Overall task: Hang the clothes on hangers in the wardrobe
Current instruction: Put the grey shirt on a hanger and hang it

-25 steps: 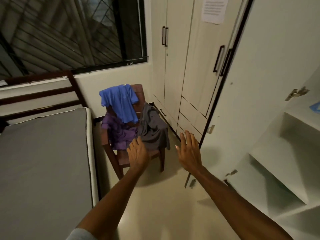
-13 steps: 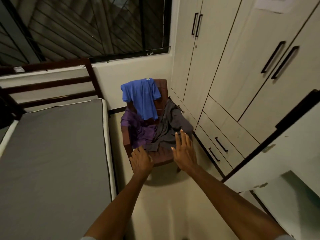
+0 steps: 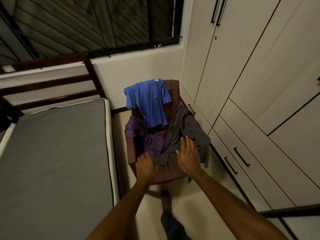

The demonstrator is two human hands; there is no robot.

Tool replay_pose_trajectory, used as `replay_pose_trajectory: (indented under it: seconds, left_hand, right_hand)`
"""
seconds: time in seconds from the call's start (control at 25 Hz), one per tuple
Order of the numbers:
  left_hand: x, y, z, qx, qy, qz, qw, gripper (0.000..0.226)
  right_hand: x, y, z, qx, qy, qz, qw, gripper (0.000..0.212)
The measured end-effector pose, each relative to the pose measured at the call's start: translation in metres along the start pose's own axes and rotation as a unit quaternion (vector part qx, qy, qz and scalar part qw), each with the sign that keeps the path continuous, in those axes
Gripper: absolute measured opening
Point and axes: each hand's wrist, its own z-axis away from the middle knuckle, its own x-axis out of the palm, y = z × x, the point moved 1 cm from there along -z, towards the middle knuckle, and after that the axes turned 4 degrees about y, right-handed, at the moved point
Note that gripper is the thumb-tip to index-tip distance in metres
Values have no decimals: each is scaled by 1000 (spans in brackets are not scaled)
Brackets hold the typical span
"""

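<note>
A brown chair (image 3: 167, 175) stands in the corner with three garments on it. A blue T-shirt (image 3: 150, 101) hangs over the backrest. A purple garment (image 3: 147, 137) lies on the left of the seat, and a dark grey garment (image 3: 188, 129) drapes over the right side and arm. My left hand (image 3: 145, 166) is over the seat's front edge, fingers relaxed, holding nothing. With fingers straight and spread, my right hand (image 3: 188, 155) hovers over the grey garment's lower part; whether it touches is unclear. No hanger is in view.
A bed with a grey mattress (image 3: 55, 153) fills the left. White wardrobe doors and drawers (image 3: 259, 101) line the right, with an open door's edge (image 3: 290, 212) at the lower right. My foot (image 3: 166, 194) is on the pale floor before the chair.
I have stepped closer to the chair and both hands have reached forward, now over the seat and the grey garment. The open wardrobe has slid out of view to the right.
</note>
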Motion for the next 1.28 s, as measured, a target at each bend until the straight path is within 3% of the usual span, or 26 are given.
replay_pose_trajectory:
  seconds: [0.24, 0.48, 0.8, 0.92, 1.04, 1.28]
  left_hand:
    - [21, 19, -153, 0, 7, -11, 1000, 52]
    - [55, 61, -281, 61, -82, -49, 994, 52]
    - [132, 81, -390, 87, -126, 48, 987, 69]
    - [144, 73, -404, 70, -145, 62, 985, 75]
    - [150, 66, -410, 74, -154, 103, 980, 56]
    - [116, 88, -426, 111, -125, 182, 969, 36]
  right_hand:
    - [51, 17, -147, 89, -36, -43, 994, 73]
    - [107, 43, -284, 66, -103, 7, 993, 78]
    - [191, 118, -439, 139, -58, 76, 986, 78]
    - [220, 143, -458, 171, -77, 22, 982, 59]
    - [225, 153, -463, 164, -55, 4, 985, 36]
    - [169, 146, -441, 180, 48, -186, 965, 30]
